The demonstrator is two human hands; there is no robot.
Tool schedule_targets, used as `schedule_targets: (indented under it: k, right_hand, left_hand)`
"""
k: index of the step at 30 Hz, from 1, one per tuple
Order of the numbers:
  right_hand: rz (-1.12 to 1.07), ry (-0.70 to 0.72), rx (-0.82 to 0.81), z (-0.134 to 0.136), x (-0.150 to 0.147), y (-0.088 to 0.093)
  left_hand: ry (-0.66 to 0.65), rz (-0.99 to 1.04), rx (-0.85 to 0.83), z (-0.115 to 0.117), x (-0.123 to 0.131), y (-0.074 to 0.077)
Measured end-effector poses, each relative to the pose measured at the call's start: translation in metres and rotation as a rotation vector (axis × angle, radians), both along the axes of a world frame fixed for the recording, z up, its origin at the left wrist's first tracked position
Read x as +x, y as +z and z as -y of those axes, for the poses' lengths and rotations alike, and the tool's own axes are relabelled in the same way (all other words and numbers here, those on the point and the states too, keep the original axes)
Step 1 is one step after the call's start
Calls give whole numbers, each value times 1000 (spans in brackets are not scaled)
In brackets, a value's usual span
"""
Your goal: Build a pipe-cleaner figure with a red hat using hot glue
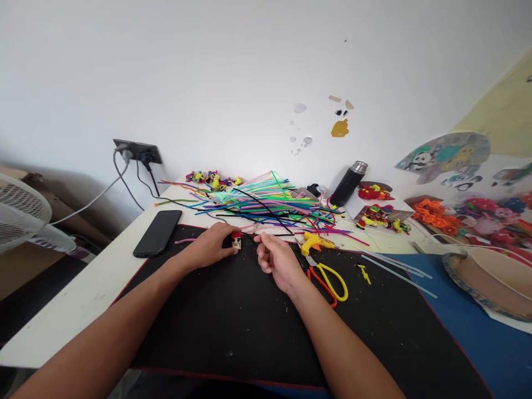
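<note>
My left hand (pixel 211 245) is closed on a small figure head (pixel 236 240) with a red top and a pale face, held just above the black mat (pixel 233 321). To its right, my right hand (pixel 277 259) has its fingers curled together in a pinch. A thin dark strand seems to run from the head toward those fingertips, but what they hold is too small to make out. Beyond both hands lies a loose heap of coloured pipe cleaners (pixel 266 206). Scissors (pixel 332 281) with red and yellow handles rest right of my right hand.
A yellow glue gun (pixel 313 243) lies above the scissors, with clear glue sticks (pixel 399 271) farther right. At the left is a black phone (pixel 158 234). A dark flask (pixel 349 184) leans by the wall. Finished figures (pixel 214 179) sit at the back; a basin (pixel 490 282) stands right.
</note>
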State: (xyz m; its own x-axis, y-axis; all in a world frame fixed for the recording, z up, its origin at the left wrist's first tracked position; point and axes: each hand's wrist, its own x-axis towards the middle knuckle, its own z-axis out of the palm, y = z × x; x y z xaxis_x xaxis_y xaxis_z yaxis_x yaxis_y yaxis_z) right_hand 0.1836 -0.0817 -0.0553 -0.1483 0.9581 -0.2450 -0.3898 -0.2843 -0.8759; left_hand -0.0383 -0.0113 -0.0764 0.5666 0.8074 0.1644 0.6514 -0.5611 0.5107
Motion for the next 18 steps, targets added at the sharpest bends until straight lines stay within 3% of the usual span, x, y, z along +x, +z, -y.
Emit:
schedule_targets:
  k: [18]
  right_hand:
    - [32,18,11,0,-2,-5]
  left_hand:
    - [3,3,-11,-2,-3,2]
